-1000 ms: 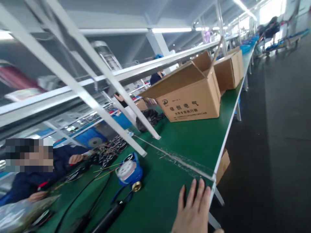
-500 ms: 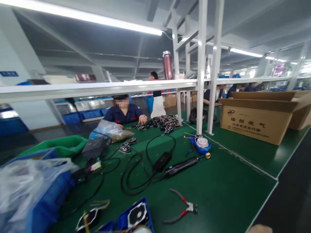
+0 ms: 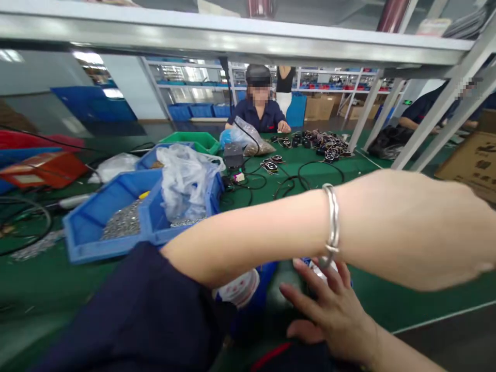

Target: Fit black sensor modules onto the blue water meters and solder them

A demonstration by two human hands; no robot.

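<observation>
My left hand (image 3: 418, 227), with a silver bangle at the wrist, reaches across the view to the right. Its back faces me; the fingers are blurred and turned out of sight, so any hold is hidden. Lower down, my right hand (image 3: 337, 310) has its fingers spread above the green bench. Its fingertips are at a blue-and-white part (image 3: 321, 268), partly covered by the fingers and my left wrist. Under my left forearm shows a round white piece (image 3: 240, 289) in a blue housing, partly hidden by the sleeve.
Blue bins (image 3: 91, 248) with small metal pieces stand at left, a clear plastic bag (image 3: 184, 175) over one. Beyond are a green bin (image 3: 194, 138), cables and a heap of wired parts (image 3: 321, 142). A co-worker (image 3: 267, 113) sits opposite. A shelf (image 3: 232, 33) crosses above; a carton (image 3: 473, 160) is at right.
The view has swung left and down. My left arm now stretches across to the right, and my right hand has come in below. The cutters and the black corded tool no longer show.
</observation>
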